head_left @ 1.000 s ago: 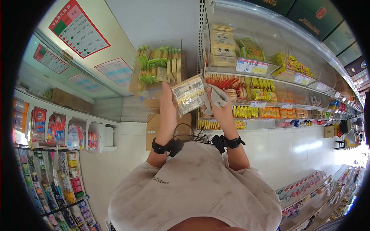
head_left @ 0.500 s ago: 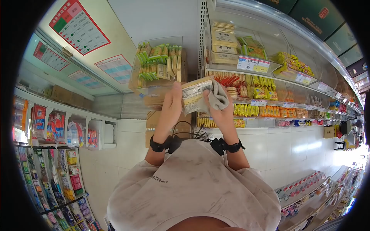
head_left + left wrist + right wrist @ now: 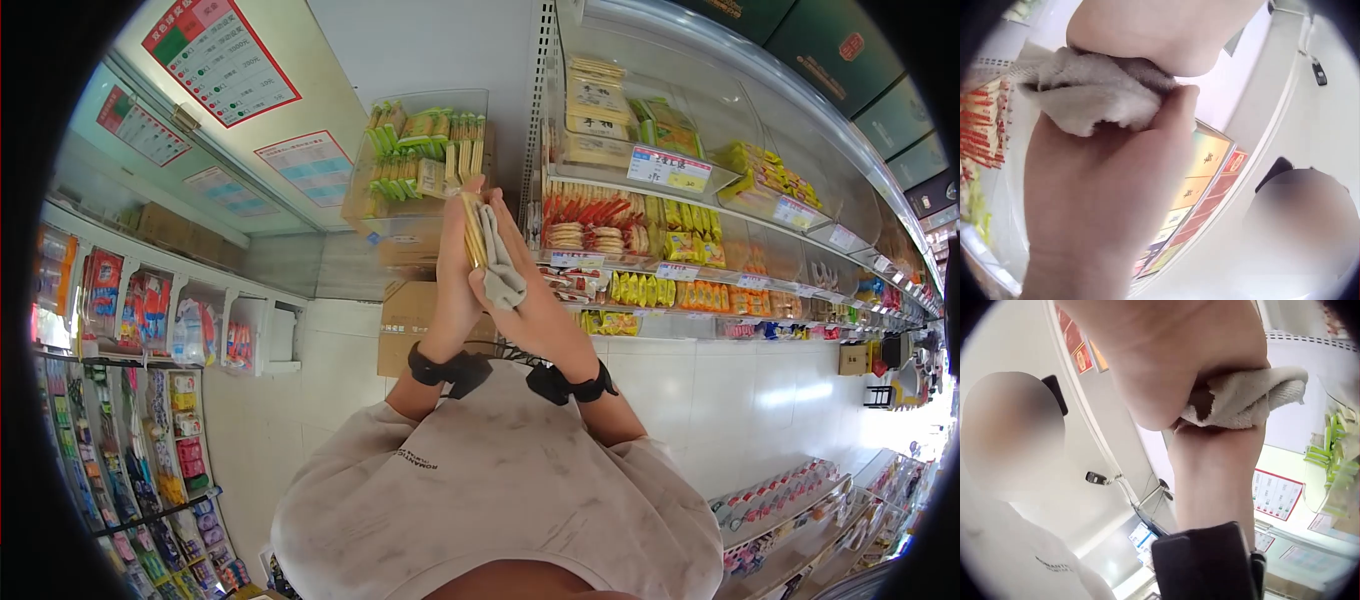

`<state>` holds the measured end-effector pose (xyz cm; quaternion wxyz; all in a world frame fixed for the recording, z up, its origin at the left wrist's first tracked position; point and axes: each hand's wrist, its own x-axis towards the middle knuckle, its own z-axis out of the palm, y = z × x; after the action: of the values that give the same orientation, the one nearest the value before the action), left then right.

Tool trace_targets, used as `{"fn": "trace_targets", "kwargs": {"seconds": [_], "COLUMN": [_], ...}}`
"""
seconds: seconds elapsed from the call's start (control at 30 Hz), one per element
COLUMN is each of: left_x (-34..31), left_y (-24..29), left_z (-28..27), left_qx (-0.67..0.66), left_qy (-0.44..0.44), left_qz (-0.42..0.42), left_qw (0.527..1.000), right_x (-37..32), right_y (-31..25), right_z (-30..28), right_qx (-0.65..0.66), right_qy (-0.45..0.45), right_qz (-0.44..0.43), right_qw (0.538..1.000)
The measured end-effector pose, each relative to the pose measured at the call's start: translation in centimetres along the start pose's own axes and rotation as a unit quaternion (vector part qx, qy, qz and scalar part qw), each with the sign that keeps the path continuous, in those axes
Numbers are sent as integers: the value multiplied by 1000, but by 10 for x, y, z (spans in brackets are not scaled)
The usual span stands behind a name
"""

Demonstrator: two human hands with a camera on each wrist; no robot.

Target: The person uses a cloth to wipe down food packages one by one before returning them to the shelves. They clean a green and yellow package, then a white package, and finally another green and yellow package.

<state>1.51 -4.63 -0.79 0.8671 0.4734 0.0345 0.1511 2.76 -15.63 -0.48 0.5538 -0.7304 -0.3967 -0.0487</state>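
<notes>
In the head view, a thin clear-wrapped package (image 3: 474, 232) stands on edge between the two palms. My left hand (image 3: 453, 280) lies along its left side with straight fingers. On the other side, my right hand (image 3: 540, 315) holds a folded grey cloth (image 3: 503, 280) by its thumb, its fingers extended and close to the left fingers. The left wrist view has the cloth (image 3: 1100, 94) between the left hand (image 3: 1154, 31) and right hand (image 3: 1104, 194). From the right wrist, the cloth (image 3: 1241, 397) shows between both hands; the package is hidden there.
Beyond the hands is a clear bin (image 3: 350, 205) of green-wrapped snacks. Shelves of packaged snacks (image 3: 685, 247) run along the right, and a glass-fronted cabinet is at the left. A cardboard box (image 3: 405, 325) sits below the hands.
The package has turned from showing its broad face to standing edge-on. Both hands have come together around it, the right moving left with the cloth.
</notes>
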Motion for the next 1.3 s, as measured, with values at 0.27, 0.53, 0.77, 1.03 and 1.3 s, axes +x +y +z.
{"fn": "trace_targets", "kwargs": {"seconds": [0.27,0.53,0.77,1.03,1.3], "left_x": [3,6,4,3,-3], "left_y": [-7,11,19,18,40], "left_z": [-12,-22,-13,-14,-19], "left_qx": [157,239,-29,221,393], "left_qy": [1,-96,-143,-119,-193], "left_qz": [154,71,-78,42,104], "left_qw": [975,964,986,967,893], "right_x": [0,-2,-7,0,-4], "right_y": [-7,1,25,25,18], "right_z": [8,11,0,-20,-56], "right_qx": [311,281,291,236,249], "right_qy": [-26,34,53,201,171], "right_qz": [192,173,267,217,147], "right_qw": [930,943,917,926,942]}}
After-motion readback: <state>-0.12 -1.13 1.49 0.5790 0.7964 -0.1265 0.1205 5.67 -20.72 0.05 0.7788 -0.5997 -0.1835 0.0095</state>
